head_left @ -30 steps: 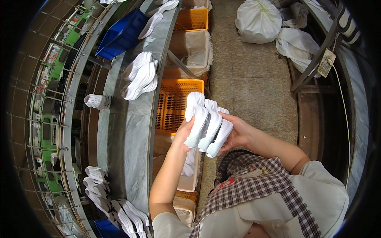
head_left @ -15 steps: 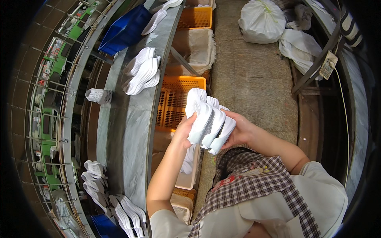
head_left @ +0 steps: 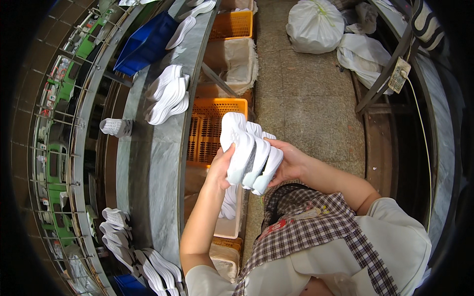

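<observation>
Between my two hands is a stack of white shoe soles [head_left: 243, 157], held tilted above the gap beside the bench. My left hand [head_left: 220, 166] grips the stack's left side, thumb lying on the nearest sole. Fingers of my right hand [head_left: 289, 160] close round the opposite side, partly hidden behind the soles. On the grey bench [head_left: 163, 163] to the left lies another group of white soles [head_left: 170, 96]. A single sole [head_left: 116, 127] rests at the bench's far side, and further soles [head_left: 157, 269] stand in rows at the lower left.
Below the bench edge is an orange crate [head_left: 217, 102], with lined bins beyond and a bin of soles [head_left: 228, 204] nearer me. A blue bin [head_left: 143, 44] tilts at the upper left. White sacks [head_left: 316, 27] sit on the floor, near a power strip [head_left: 399, 76] on a metal leg.
The stack and both hands have shifted slightly left in view, and the soles sit closer together. The surroundings have also slid a little left. Both hands keep their hold.
</observation>
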Motion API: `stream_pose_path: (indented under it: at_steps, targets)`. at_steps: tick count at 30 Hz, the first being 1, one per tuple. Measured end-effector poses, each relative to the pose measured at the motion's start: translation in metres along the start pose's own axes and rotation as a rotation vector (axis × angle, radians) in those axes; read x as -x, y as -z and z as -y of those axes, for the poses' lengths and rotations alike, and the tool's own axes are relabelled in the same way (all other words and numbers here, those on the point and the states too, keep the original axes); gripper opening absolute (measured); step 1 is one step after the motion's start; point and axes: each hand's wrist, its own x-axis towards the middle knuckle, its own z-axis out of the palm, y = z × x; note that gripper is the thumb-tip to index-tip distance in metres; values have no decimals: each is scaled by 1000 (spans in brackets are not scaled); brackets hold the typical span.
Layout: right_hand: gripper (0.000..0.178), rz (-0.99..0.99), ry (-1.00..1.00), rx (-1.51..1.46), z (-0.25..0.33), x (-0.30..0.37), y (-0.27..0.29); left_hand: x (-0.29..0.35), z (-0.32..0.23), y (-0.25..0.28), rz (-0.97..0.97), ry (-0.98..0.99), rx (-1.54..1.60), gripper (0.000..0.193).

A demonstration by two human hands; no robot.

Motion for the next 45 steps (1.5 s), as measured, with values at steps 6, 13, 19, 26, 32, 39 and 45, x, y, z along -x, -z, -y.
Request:
stream_pose_path:
  at_steps: [6,13,19,26,32,39,45]
  targets:
    - [38,137,595,464,-1,0,-16,20,-6,-14,103,-374,-19,55]
    - [76,-78,900,1093,10,0,-13,26,-13,-11,152,-437,21,59]
    - [102,-95,1012,1339,9,15,-13,27,-5,-4,81,-489,-40,50]
    - [78,-102,1318,1783,39,34,-17,34,1,-12,-30,-338,-47,49]
    - [23,328,887,1069,57,28,2,26,19,-10,156,-216,42,49]
    - [64,104,868,913,15,26,1,20,42,2,311,-240,245,49]
    - [76,550,664,67,25,40,6,38,34,-14,691,-390,832,63]
